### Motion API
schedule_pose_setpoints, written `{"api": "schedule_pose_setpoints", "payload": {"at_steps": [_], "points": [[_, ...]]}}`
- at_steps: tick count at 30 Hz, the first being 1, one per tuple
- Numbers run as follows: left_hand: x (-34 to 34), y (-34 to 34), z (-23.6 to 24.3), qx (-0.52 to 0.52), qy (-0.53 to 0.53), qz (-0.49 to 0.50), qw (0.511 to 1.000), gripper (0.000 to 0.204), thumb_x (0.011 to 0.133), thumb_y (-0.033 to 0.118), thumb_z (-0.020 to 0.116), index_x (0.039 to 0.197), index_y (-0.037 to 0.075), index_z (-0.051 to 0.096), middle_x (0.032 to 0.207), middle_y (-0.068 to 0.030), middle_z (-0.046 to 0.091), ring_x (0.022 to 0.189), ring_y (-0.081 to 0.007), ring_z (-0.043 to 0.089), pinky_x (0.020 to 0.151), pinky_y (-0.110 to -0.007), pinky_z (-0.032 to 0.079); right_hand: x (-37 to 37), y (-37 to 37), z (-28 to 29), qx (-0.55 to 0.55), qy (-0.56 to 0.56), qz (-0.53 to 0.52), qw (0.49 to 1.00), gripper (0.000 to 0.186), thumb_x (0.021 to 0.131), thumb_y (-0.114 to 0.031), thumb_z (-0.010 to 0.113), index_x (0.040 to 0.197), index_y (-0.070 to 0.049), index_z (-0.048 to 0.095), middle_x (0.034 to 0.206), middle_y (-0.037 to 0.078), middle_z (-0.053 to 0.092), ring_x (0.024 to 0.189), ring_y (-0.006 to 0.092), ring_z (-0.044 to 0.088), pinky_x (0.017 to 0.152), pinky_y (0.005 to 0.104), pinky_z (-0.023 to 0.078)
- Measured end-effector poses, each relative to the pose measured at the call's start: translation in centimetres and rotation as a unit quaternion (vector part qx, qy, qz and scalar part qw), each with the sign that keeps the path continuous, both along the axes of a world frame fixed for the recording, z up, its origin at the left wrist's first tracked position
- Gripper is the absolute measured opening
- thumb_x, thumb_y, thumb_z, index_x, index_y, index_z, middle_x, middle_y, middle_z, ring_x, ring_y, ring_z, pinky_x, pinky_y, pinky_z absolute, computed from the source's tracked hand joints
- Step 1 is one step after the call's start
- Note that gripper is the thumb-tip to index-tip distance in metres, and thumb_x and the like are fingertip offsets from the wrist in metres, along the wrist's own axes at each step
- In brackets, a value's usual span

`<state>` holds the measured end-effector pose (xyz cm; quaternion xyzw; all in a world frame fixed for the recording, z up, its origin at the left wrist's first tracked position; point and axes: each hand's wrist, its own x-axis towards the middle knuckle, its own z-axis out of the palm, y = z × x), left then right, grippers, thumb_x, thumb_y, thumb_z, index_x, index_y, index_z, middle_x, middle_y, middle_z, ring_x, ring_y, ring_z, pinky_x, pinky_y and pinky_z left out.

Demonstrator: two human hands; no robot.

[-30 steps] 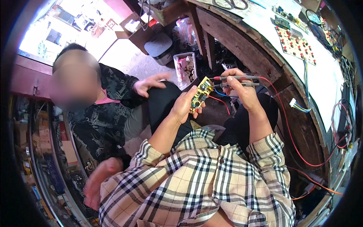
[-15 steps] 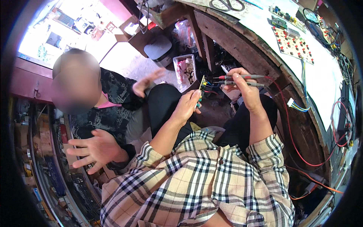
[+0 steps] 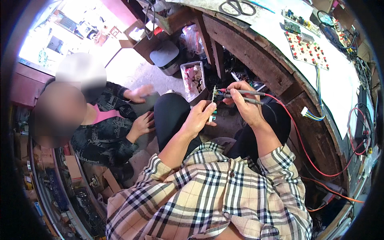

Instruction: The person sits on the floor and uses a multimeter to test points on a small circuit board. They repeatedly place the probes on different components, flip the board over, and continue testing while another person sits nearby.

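Between my knees, my left hand (image 3: 197, 119) grips a small circuit board (image 3: 214, 100) by its near end, holding it on edge. Green and white connectors show at the board's lower part. In my right hand (image 3: 247, 105) are two multimeter probes, a red one (image 3: 252, 92) above a black one (image 3: 247, 99), held side by side like chopsticks. Their tips point left at the board's face. Whether the tips touch it is too small to tell. A red lead (image 3: 294, 120) curves from the red probe toward the bench.
At right, a wooden bench (image 3: 256, 50) carries white paper, scissors (image 3: 237, 7), a button board (image 3: 307, 50) with a wired connector (image 3: 312, 113), and tangled cables. Another person (image 3: 104, 124) sits close at left. A box of scraps (image 3: 193, 80) and a grey bin (image 3: 165, 56) stand ahead.
My right hand has moved left, bringing the probe tips up to the board. The board now stands more upright. The other person's hands have lowered and drawn together, and that person leans farther left.
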<state>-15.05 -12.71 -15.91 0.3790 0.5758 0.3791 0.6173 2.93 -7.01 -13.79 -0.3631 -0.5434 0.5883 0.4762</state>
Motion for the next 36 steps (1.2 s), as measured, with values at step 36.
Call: {"api": "schedule_pose_setpoints", "payload": {"at_steps": [36], "points": [[0.2,0.1,0.4,0.010,0.026,-0.011,1.000,0.045,0.092,0.033,0.060,0.117,-0.002,0.050,0.094,-0.0043,0.057,0.079,-0.0106,0.058,0.063,-0.027,0.056,0.9,0.9,-1.0,-0.042,0.063,0.056,0.996,0.021,0.093,-0.017,0.054,0.106,-0.001,0.060,0.091,0.006,0.063,0.071,0.0114,0.062,0.065,0.0254,0.052]]}}
